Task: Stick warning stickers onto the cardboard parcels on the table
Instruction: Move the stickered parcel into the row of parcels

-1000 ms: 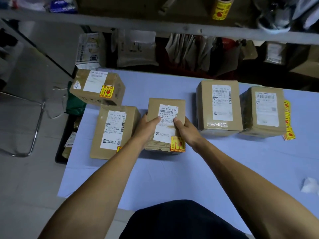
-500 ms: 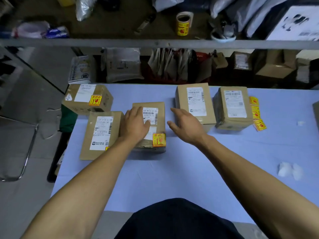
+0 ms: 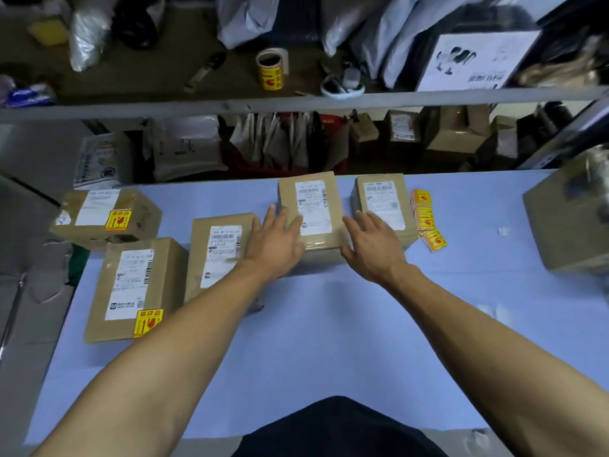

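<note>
Several cardboard parcels with white shipping labels lie on the blue table (image 3: 329, 341). The far-left parcel (image 3: 99, 216) and the near-left parcel (image 3: 135, 288) each carry a yellow warning sticker. My left forearm crosses the near end of a third parcel (image 3: 217, 255). My left hand (image 3: 275, 242) rests flat, fingers spread, on the left edge of the middle parcel (image 3: 313, 209), which shows no sticker. My right hand (image 3: 372, 245) is at that parcel's right side, fingers extended, thumb by its near corner. Another unstickered parcel (image 3: 382, 202) lies just right, beside a strip of yellow stickers (image 3: 426, 219).
A larger cardboard box (image 3: 570, 225) stands at the table's right edge. A roll of yellow stickers (image 3: 272, 69) sits on the shelf above, among bags and mailers. More packages are stacked behind the table. Small white paper scraps (image 3: 503, 231) lie on the right.
Both hands left the parcel that got a sticker and moved right to the neighbouring unstickered parcel, one on each side. The view shifted right and up.
</note>
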Tool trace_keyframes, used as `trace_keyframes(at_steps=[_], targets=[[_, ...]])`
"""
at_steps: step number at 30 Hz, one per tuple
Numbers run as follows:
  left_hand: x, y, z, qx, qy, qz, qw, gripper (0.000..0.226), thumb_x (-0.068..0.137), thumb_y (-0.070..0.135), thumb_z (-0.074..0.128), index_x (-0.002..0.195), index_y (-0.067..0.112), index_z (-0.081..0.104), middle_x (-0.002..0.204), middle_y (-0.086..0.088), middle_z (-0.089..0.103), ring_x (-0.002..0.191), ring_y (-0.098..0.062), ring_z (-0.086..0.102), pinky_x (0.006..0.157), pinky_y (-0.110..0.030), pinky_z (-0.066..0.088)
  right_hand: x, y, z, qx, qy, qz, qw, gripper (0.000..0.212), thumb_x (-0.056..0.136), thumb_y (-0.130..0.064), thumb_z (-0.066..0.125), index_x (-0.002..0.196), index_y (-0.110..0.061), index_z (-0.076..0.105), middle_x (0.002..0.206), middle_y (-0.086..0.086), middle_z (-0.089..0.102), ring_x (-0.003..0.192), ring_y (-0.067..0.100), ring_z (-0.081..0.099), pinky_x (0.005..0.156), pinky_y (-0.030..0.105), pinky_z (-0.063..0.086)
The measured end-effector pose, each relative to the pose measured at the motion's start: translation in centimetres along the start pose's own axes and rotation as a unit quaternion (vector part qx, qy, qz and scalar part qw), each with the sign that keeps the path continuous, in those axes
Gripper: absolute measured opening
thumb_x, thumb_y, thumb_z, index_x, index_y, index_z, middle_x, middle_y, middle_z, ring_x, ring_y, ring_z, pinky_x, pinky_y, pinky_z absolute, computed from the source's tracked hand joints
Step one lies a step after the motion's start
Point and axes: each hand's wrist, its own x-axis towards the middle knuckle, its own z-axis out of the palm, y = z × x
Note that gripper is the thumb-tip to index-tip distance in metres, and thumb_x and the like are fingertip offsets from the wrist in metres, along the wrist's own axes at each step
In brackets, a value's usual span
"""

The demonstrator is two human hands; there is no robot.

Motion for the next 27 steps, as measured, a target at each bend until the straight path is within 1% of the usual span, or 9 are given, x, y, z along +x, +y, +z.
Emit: trace_keyframes(at_steps=[3,7,10,13,15,18,20,24,27], targets=[[2.6,0.6,0.1,-0.018,0.000,-0.020,1.000,0.064,0.099,0.047,0.039,0.155,0.022,0.020,0.164,-0.014,0.009,0.151,-0.035,0.005,0.117,-0.057,0.017,2.3,1.0,0.2,0.039,-0.009,-0.006,0.999,0.062,0.100,-0.043,0.043,0.153,-0.016,0.027,0.158,0.015,0.031,0.145,0.034,0.027,0.114,0.045,0.031],[5.6,0.7,-0.1,-0.054,0.003,-0.043,0.998,0.064,0.101,0.050,0.034,0.157,0.024,0.015,0.165,-0.012,0.004,0.152,-0.033,0.000,0.118,-0.052,0.011,5.8,1.2,0.6,0.140,-0.022,0.000,0.990,0.064,0.102,-0.038,0.043,0.156,-0.011,0.021,0.159,0.020,0.025,0.146,0.036,0.024,0.118,0.041,0.024],[7.7,0.5,0.5,-0.113,0.016,-0.070,0.991,0.067,0.101,0.050,0.035,0.158,0.022,0.012,0.165,-0.013,0.002,0.152,-0.033,-0.001,0.119,-0.049,0.011,8.2,0.9,1.6,0.222,-0.020,0.015,0.975,0.067,0.101,-0.034,0.048,0.155,-0.005,0.021,0.156,0.022,0.030,0.144,0.037,0.027,0.118,0.040,0.024],[9.2,0.2,1.6,-0.185,0.032,-0.106,0.977,0.068,0.101,0.049,0.039,0.157,0.020,0.013,0.165,-0.013,-0.003,0.152,-0.034,-0.001,0.121,-0.045,0.010,9.7,0.7,2.5,0.312,-0.009,0.064,0.948,0.069,0.101,-0.031,0.048,0.155,-0.001,0.017,0.159,0.018,0.028,0.148,0.031,0.024,0.117,0.035,0.020],[9.7,0.1,2.4,-0.238,0.024,-0.127,0.963,0.070,0.101,0.049,0.039,0.158,0.021,0.009,0.165,-0.007,-0.011,0.152,-0.030,-0.003,0.121,-0.043,0.011,10.3,0.5,3.1,0.368,-0.017,0.109,0.923,0.070,0.102,-0.035,0.047,0.156,-0.004,0.016,0.161,0.013,0.028,0.148,0.027,0.027,0.117,0.033,0.022],[9.8,0.2,3.6,-0.296,0.039,-0.124,0.946,0.071,0.102,0.046,0.040,0.158,0.022,0.005,0.164,0.001,-0.021,0.152,-0.025,0.000,0.122,-0.043,0.017,10.9,0.2,4.5,0.429,-0.048,0.145,0.890,0.072,0.099,-0.049,0.043,0.156,-0.013,0.019,0.153,0.007,0.044,0.139,0.027,0.042,0.115,0.040,0.034],[9.9,0.3,4.3,-0.323,0.055,-0.123,0.937,0.071,0.102,0.045,0.041,0.158,0.023,0.005,0.163,0.003,-0.022,0.153,-0.023,0.002,0.121,-0.045,0.020,10.9,0.0,5.2,0.460,-0.056,0.157,0.872,0.073,0.098,-0.054,0.040,0.157,-0.019,0.017,0.153,0.002,0.045,0.139,0.024,0.044,0.115,0.042,0.034],[9.8,0.4,4.8,-0.340,0.070,-0.125,0.930,0.070,0.101,0.045,0.042,0.158,0.025,0.006,0.163,0.007,-0.021,0.152,-0.022,0.008,0.119,-0.045,0.026,10.5,-0.1,5.7,0.497,-0.045,0.161,0.852,0.077,0.092,-0.063,0.037,0.156,-0.023,0.021,0.153,-0.002,0.046,0.139,0.019,0.044,0.115,0.043,0.035],[8.6,0.8,5.3,-0.347,0.073,-0.116,0.928,0.070,0.101,0.044,0.043,0.158,0.024,0.008,0.163,0.008,-0.020,0.152,-0.022,0.008,0.120,-0.044,0.025,9.2,-0.5,5.9,0.505,-0.035,0.163,0.847,0.076,0.093,-0.062,0.038,0.156,-0.024,0.021,0.154,-0.004,0.044,0.139,0.017,0.043,0.115,0.043,0.035]])
